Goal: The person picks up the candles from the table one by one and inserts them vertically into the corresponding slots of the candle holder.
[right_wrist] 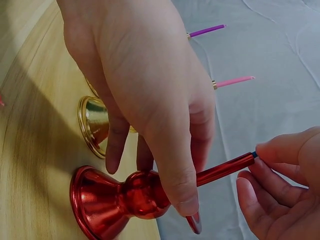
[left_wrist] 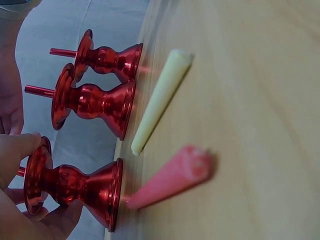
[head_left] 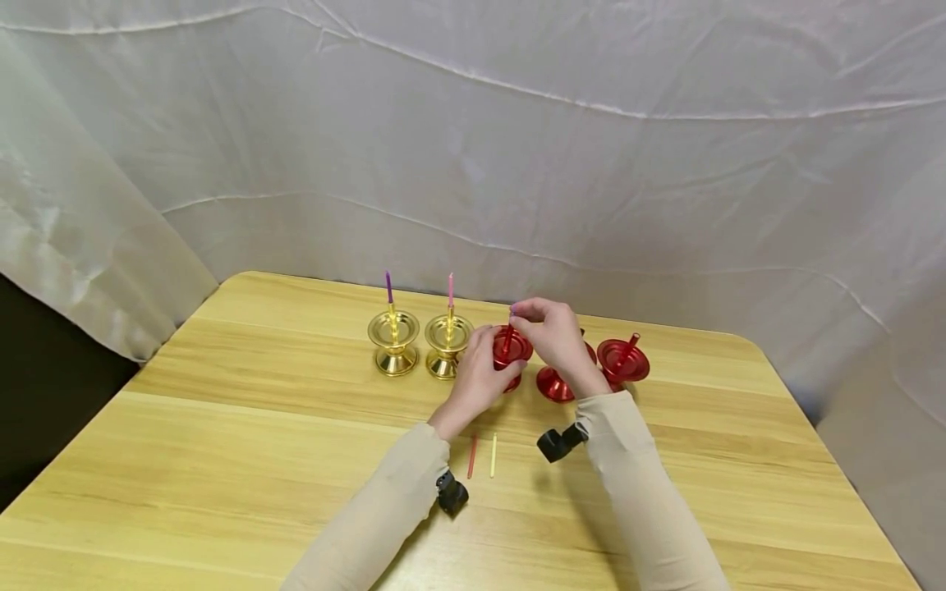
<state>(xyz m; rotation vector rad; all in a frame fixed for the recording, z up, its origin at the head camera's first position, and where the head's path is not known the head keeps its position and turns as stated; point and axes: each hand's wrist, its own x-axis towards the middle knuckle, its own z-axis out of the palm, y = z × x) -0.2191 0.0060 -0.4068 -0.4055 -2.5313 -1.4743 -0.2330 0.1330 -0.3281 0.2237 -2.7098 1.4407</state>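
A red metal candle holder stands upright on the table, and my left hand grips it round its dish. My right hand pinches the end of a thin candle at the mouth of the holder's tube. Only a short bit of this candle shows, dark blue in the right wrist view and purplish in the head view; the fingers and tube hide the rest. To the right stand two more red candle holders, the nearer and the farther, both with bare tubes in the left wrist view.
Left of my hands stand two gold candle holders, one bearing a purple candle, the other a pink candle. A red candle and a pale yellow candle lie near my left wrist. Pale cloth hangs behind.
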